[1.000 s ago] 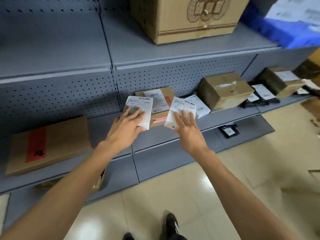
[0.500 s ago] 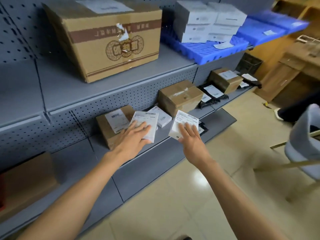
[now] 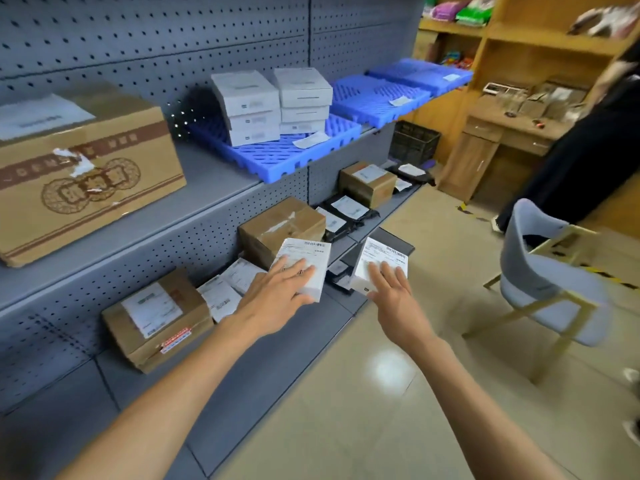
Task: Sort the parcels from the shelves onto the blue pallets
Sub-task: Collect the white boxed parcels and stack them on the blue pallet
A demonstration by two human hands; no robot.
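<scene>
Nearest the camera, two bare forearms reach out over the pale tiled floor [image 3: 346, 410], and each of the hands carries a small white rectangular parcel with a printed shipping label: the left hand [image 3: 277, 292] has its fingers spread flat over the top of one labelled white parcel [image 3: 306, 263] with the thumb against its near edge, and the right hand [image 3: 389, 289] lies the same way on the second labelled white parcel [image 3: 382, 259]. Both parcels are clear of the shelving, in the air just in front of the low grey metal shelf [image 3: 263, 358], where brown cardboard boxes [image 3: 156, 317] and black mailer bags [image 3: 349, 211] remain. The white parcels look stiff, light and smooth-faced, so a pinch across the short sides, thumb under and fingers on top, should keep them from sliding. Further up and back, a blue slotted plastic pallet [image 3: 277, 157] on the upper shelf already bears stacked white boxes [image 3: 249, 109], with bare space at its front; more blue pallets [image 3: 381, 95] lie beyond
</scene>
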